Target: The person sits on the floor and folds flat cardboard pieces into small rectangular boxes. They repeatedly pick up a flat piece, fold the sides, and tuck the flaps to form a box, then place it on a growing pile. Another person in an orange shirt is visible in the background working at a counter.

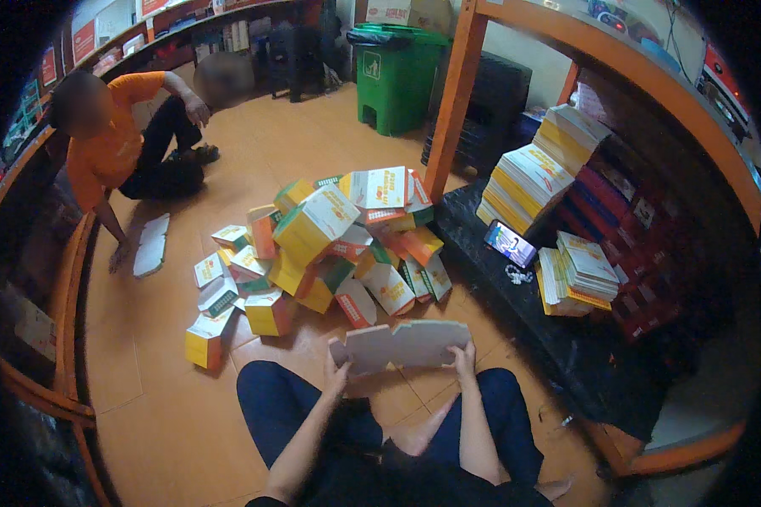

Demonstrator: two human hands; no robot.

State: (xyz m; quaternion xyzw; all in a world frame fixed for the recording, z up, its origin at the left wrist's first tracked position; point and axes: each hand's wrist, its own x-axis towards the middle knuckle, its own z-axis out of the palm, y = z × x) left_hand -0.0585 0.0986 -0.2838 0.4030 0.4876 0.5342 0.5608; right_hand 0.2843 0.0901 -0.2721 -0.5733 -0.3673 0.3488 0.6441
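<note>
Between both hands I hold a flat cardboard box blank (402, 346), its plain greyish side toward me and its edge notched. My left hand (336, 372) grips its left end, thumb on the near face. At the right end, my right hand (462, 362) pinches it the same way. The fingers behind the board are hidden. Just beyond it lies a heap of folded boxes (321, 224) in white, yellow, orange and green, tumbled at many angles on the tiled floor.
A person in an orange shirt (114, 127) sits at the left, one hand near a flat stack of blanks (151, 245). On a low black shelf (550, 355) at the right lie bundled blanks (528, 186), another pile (577, 270) and a phone (511, 244). A green bin (395, 80) stands behind.
</note>
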